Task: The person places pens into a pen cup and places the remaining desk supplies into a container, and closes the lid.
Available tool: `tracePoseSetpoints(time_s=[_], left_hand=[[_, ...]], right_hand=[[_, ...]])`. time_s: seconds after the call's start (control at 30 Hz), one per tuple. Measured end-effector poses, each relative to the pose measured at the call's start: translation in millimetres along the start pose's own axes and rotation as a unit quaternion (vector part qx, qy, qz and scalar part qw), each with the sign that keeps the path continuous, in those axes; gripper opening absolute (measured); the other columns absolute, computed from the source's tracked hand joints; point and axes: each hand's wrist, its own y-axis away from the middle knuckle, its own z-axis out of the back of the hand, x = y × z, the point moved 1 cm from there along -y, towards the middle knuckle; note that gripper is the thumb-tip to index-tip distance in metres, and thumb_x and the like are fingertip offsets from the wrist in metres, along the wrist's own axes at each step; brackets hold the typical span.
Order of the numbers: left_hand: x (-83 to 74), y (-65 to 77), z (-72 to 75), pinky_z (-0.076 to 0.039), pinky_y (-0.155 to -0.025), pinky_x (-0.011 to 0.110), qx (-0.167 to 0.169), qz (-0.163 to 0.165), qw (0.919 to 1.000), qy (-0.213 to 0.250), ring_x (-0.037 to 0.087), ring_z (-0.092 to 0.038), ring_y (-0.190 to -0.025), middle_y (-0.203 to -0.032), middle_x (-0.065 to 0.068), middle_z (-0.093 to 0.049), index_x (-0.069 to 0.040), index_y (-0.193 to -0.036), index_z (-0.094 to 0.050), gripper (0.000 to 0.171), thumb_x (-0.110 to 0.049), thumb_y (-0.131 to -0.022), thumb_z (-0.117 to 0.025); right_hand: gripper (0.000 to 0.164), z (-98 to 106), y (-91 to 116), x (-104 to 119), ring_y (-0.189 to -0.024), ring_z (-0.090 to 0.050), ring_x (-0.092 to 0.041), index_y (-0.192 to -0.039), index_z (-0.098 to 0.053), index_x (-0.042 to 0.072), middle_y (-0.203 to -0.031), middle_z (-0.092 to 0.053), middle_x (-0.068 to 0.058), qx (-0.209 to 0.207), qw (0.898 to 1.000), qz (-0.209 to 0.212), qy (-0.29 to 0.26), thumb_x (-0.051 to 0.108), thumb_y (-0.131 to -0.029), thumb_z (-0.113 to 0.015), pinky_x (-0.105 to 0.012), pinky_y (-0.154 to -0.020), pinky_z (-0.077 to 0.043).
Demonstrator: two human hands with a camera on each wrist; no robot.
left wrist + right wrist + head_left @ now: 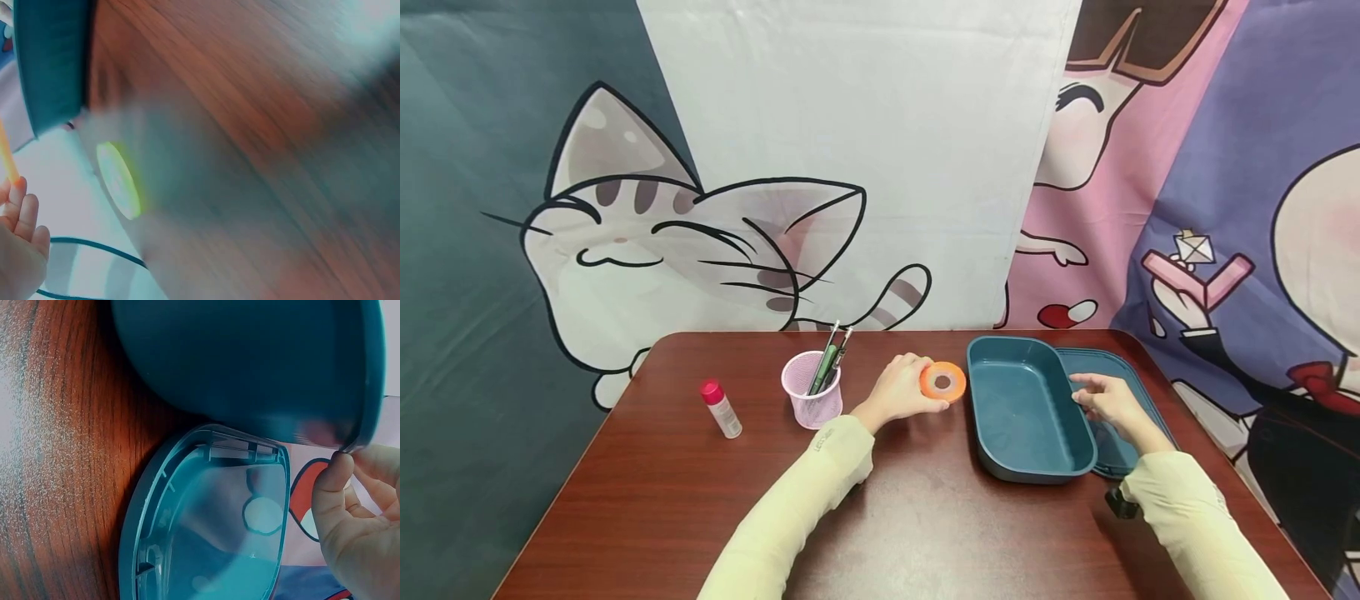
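My left hand [897, 390] holds an orange ring-shaped roll of tape [957, 382] upright at the middle of the table, just left of the teal container [1026, 404]. In the left wrist view the fingertips [25, 209] meet the orange edge of the roll, and most of that hand is cut off. With thumb and fingers, my right hand [1108, 402] pinches the right rim of the rectangular container; the right wrist view shows the thumb [334, 478] against that rim. A teal lid [206, 550] lies on the table, partly under the container's right side.
A pink mesh cup [814, 408] with slim tools, one green-handled, stands left of the left hand. Farther left is a small white bottle [726, 417] with a red cap. A yellow-green disc shape [119, 181] shows in the left wrist view. A printed cloth [865, 125] hangs behind the table.
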Motion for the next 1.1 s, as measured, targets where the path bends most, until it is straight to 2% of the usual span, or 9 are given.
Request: tracePoseSetpoints(time_s=[0.23, 0.37, 0.57, 0.77, 0.93, 1.1], left_hand=[[-23.3, -8.1, -3.4, -0.042, -0.077, 0.028, -0.003, -0.025, 0.9993, 0.029, 0.015, -0.047, -0.095, -0.103, 0.001, -0.054, -0.016, -0.108, -0.055, 0.059, -0.050, -0.063, -0.070], [-36.6, -12.1, -8.8, -0.042, -0.075, 0.026, 0.010, -0.030, 0.9990, 0.031, 0.013, -0.046, -0.095, -0.104, 0.000, -0.053, -0.017, -0.112, -0.054, 0.060, -0.050, -0.064, -0.069], [-55.3, -17.8, -21.7, -0.041, -0.075, 0.023, 0.037, -0.051, 0.9980, -0.011, 0.013, -0.044, -0.097, -0.109, 0.000, -0.051, -0.017, -0.120, -0.051, 0.068, -0.054, -0.065, -0.067], [-74.0, -19.6, -33.9, -0.040, -0.071, 0.018, 0.061, -0.078, 0.9944, -0.035, 0.011, -0.043, -0.095, -0.105, -0.003, -0.050, -0.017, -0.118, -0.053, 0.067, -0.055, -0.065, -0.068], [-88.1, -19.5, -42.7, -0.042, -0.077, 0.019, 0.069, -0.107, 0.9889, -0.076, 0.010, -0.043, -0.097, -0.107, -0.004, -0.051, -0.018, -0.119, -0.053, 0.067, -0.056, -0.065, -0.067], [-97.7, -18.3, -51.5, -0.042, -0.080, 0.018, 0.092, -0.114, 0.9829, -0.113, 0.009, -0.043, -0.098, -0.108, -0.005, -0.050, -0.019, -0.121, -0.052, 0.069, -0.058, -0.066, -0.065]], right_hand=[[0.045, 0.3, -1.3, -2.2, -0.061, -0.051, -0.009, -0.127, -0.038, -0.009, -0.083, -0.058, -0.006, -0.001, 1.000, -0.005, -0.001, 0.007, -0.087, -0.051, -0.028, -0.058, -0.049], [0.045, 0.0, -0.9, -2.2, -0.063, -0.051, -0.008, -0.127, -0.039, -0.009, -0.084, -0.058, -0.006, -0.004, 1.000, -0.008, 0.000, 0.009, -0.087, -0.052, -0.028, -0.060, -0.049], [0.045, -0.3, -1.0, -1.9, -0.065, -0.051, -0.008, -0.127, -0.040, -0.008, -0.086, -0.058, -0.007, -0.009, 1.000, -0.008, -0.001, 0.009, -0.087, -0.052, -0.028, -0.060, -0.050], [0.046, -0.3, -1.9, -2.5, -0.066, -0.051, -0.007, -0.128, -0.040, -0.007, -0.087, -0.059, -0.008, -0.010, 1.000, -0.010, 0.005, 0.009, -0.087, -0.052, -0.026, -0.059, -0.049], [0.046, -0.9, -1.7, -1.9, -0.063, -0.051, -0.009, -0.128, -0.039, -0.008, -0.088, -0.059, -0.010, -0.009, 1.000, -0.013, 0.001, 0.008, -0.087, -0.052, -0.027, -0.060, -0.049], [0.046, -0.9, -1.6, -2.0, -0.060, -0.051, -0.009, -0.128, -0.039, -0.009, -0.083, -0.058, -0.007, -0.009, 1.000, -0.012, -0.006, 0.006, -0.086, -0.051, -0.028, -0.059, -0.049]])
